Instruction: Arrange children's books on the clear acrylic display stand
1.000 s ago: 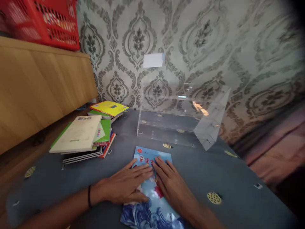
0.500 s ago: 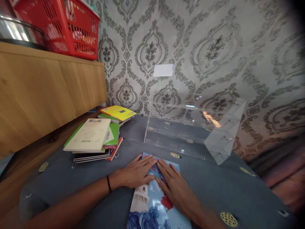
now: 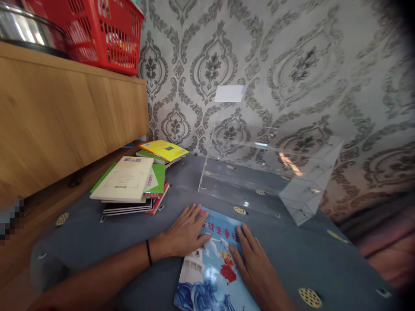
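A blue picture book (image 3: 214,263) with red lettering, a white tower and dark blue waves on its cover lies flat on the grey-blue cloth in front of me. My left hand (image 3: 186,231) rests along the book's upper left edge, fingers stretched out and the thumb over the cover. On the opposite edge lies my right hand (image 3: 254,263), its fingers extended and partly on the cover. Neither hand grips the book. Beyond it stands a clear acrylic rack (image 3: 240,172) with several tiers and slanted side panels.
To the left are a stack of books topped by a cream one (image 3: 125,181) and another pile under a yellow book (image 3: 165,150). A wooden cabinet (image 3: 74,103) bears a red plastic basket (image 3: 113,39) and a metal pot (image 3: 29,28). Patterned wallpaper (image 3: 210,65) covers the wall behind.
My hands have moved apart, from nearly meeting at the middle of the cover to its left and right edges. More of the red lettering and the picture now shows.
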{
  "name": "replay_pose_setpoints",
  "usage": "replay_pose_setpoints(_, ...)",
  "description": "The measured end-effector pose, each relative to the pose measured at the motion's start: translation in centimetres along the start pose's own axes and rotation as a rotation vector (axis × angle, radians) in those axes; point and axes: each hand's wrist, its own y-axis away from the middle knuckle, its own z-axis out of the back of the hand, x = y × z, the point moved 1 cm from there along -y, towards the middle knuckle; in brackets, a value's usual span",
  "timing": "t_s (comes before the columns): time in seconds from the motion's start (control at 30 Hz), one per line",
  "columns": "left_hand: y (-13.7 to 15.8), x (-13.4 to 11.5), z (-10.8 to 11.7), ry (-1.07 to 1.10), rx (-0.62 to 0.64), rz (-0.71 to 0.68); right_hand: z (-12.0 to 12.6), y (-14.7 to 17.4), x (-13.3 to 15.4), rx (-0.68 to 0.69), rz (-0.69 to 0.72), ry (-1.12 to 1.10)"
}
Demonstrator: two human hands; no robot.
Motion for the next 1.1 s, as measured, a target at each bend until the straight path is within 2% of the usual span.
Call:
replay_pose_setpoints(0.13, -0.1, 0.8, -0.6, 0.12, -0.084, -0.074, 0.4, -0.2, 0.1, 0.048, 0.014, -0.045)
replay_pose_setpoints(0.27, -0.3, 2.2, -0.5, 0.201, -0.15, -0.043, 0.5, -1.9, 0.4, 0.119, 0.046, -0.091)
replay_pose_setpoints(0.43, -0.2, 1.9, 0.7, 0.006, -0.122, 0.001, -0.2, -3.4, 1.1, 0.122, 0.054, -0.137)
replay_pose_setpoints(0.53, -0.3, 1.2, 2.7, -0.13, -0.11, 0.015, -0.3, -3.4, 1.1, 0.117, 0.063, -0.17)
replay_pose_setpoints(0.63, -1.1, 1.4, 6.5, -0.249, -0.153, 0.1, -0.1, -3.2, 0.9, 0.098, 0.061, -0.191)
replay_pose_setpoints(0.77, -3.2, 4.3, 12.7, -0.455, -0.238, 0.295, 0.5, -3.3, 1.0, 0.118, 0.07, -0.189)
replay_pose_setpoints(0.87, -5.3, 7.3, 15.7, -0.584, -0.209, 0.424, 0.9, -3.5, 1.2, 0.137, 0.077, -0.186)
replay_pose_setpoints(0.97, -7.3, 9.6, 16.4, -0.617, -0.193, 0.455, 1.3, -3.6, 1.4, 0.139, 0.076, -0.182)
replay_pose_setpoints(1.1, -9.0, 11.1, 15.4, -0.643, -0.124, 0.424, 1.8, -3.8, 1.7, 0.146, 0.069, -0.163)
